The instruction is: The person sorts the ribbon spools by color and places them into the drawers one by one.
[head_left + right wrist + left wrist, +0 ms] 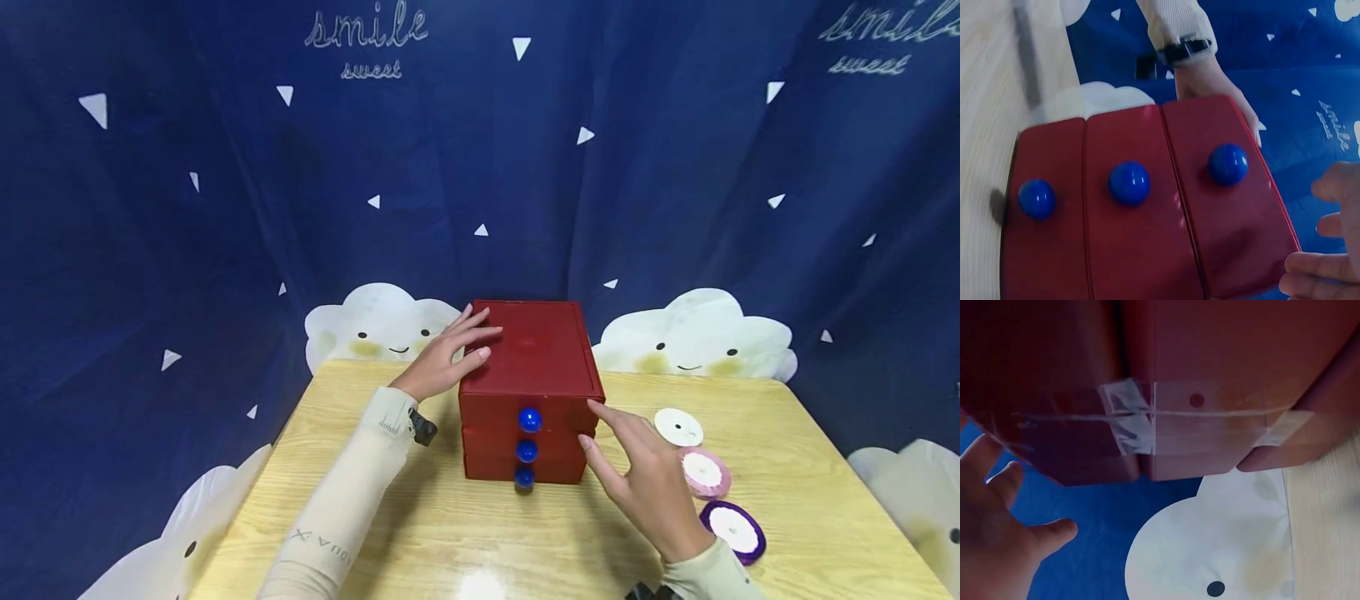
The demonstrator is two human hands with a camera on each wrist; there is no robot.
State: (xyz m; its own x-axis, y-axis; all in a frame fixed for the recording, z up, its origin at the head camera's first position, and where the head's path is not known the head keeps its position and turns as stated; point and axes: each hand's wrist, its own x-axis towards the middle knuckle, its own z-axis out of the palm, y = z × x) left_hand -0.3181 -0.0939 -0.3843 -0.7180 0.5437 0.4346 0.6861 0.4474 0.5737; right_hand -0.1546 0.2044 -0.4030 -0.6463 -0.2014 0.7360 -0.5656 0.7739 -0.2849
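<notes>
Two empty grips here, left hand (444,360) and right hand (648,481) spread-fingered, flanking the red three-drawer cabinet (528,350), blue knobs (527,451) facing near side, presumably for easy pulling!

A curtained-off nook is showing, its building unclear: navy "smile" fabric (480,150) is hanging at twelve o'clock, smiling clouds (390,313) are flanking the wooden table (555,546) at ten and two.

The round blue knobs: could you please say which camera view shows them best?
The right wrist view: all three round blue knobs appear large and unobstructed on the red drawer fronts. The head view shows them smaller; the left wrist view shows none.
</notes>
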